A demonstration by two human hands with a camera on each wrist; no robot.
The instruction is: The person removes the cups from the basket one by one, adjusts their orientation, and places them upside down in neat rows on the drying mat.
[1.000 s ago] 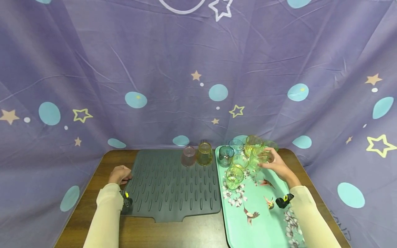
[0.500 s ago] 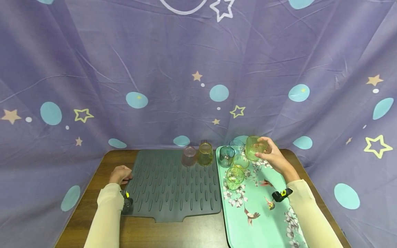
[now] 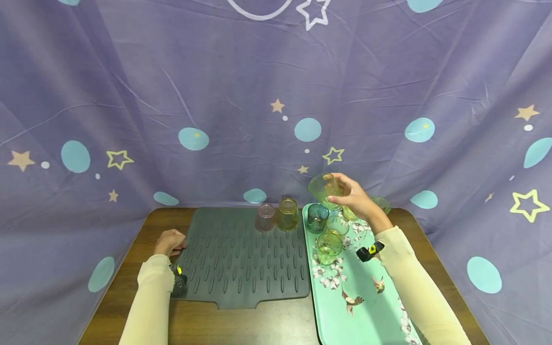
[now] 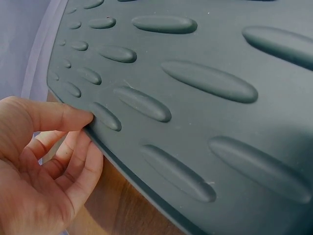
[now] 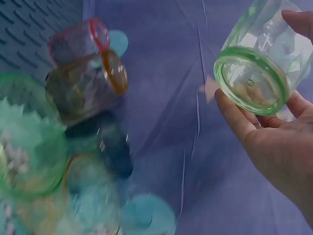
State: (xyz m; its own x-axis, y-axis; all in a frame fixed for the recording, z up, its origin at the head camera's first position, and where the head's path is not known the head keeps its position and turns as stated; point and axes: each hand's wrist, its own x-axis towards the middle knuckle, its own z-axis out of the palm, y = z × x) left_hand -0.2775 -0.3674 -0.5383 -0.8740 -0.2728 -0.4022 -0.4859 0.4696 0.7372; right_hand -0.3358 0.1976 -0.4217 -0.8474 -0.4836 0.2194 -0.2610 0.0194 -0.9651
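Observation:
My right hand (image 3: pixel 354 197) grips a pale green glass (image 3: pixel 321 188) in the air above the back of the mint tray (image 3: pixel 340 311). In the right wrist view the glass (image 5: pixel 252 81) is tilted, its thick base facing the camera, with fingers and thumb around its side. At the left edge of the dark grey drying mat (image 3: pixel 241 268) is my left hand (image 3: pixel 169 242). Seen from the left wrist, its thumb lies on the mat's rim (image 4: pixel 105 122) and the curled fingers are below the edge, pinching it.
A pink glass (image 3: pixel 265 218) and an amber glass (image 3: pixel 287 215) stand upside down at the mat's back right. The tray holds a dark teal glass (image 3: pixel 317 218), a yellow-rimmed glass (image 3: pixel 338 225), a green glass (image 3: pixel 329 249) and others partly hidden. A purple curtain (image 3: pixel 241 158) hangs behind.
My right hand has lifted the green glass from the tray's back right and carried it up and left, tilting it. The left hand stays at the mat's edge.

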